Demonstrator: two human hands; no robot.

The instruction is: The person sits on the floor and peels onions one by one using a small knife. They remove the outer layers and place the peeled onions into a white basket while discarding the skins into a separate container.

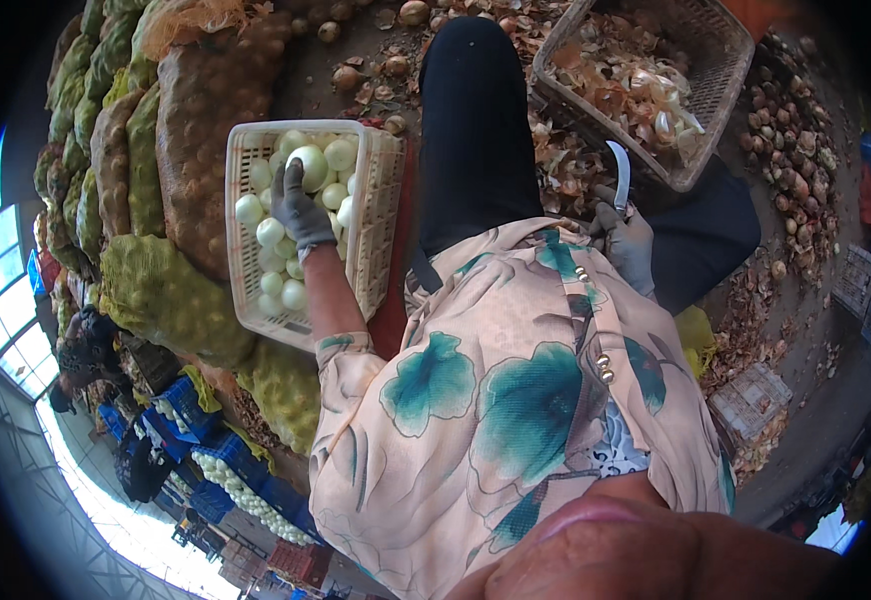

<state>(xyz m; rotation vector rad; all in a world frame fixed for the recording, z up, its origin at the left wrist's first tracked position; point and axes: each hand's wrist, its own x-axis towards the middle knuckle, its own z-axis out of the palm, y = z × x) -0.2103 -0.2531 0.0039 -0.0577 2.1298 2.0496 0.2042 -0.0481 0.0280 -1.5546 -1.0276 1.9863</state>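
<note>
My left hand (302, 202), in a grey glove, reaches into a white plastic crate (367, 225) of peeled onions, its fingers against a large peeled onion (308, 166). Whether the fingers grip that onion or only rest on it is hard to tell. My right hand (627, 240), also gloved, is closed around the handle of a small curved knife (621, 169), the blade pointing away from my body. The hand is beside my shirt, above my dark trouser leg. Beyond the knife lies a dirty plastic crate (717, 142) holding onion skins (649, 94).
Full mesh sacks of onions (203, 150) stand left of the white crate. Unpeeled onions (799, 165) and loose skins cover the floor at right. Further off at lower left are blue crates (180, 405) of peeled onions and people (139, 465). An upturned crate (752, 399) lies at lower right.
</note>
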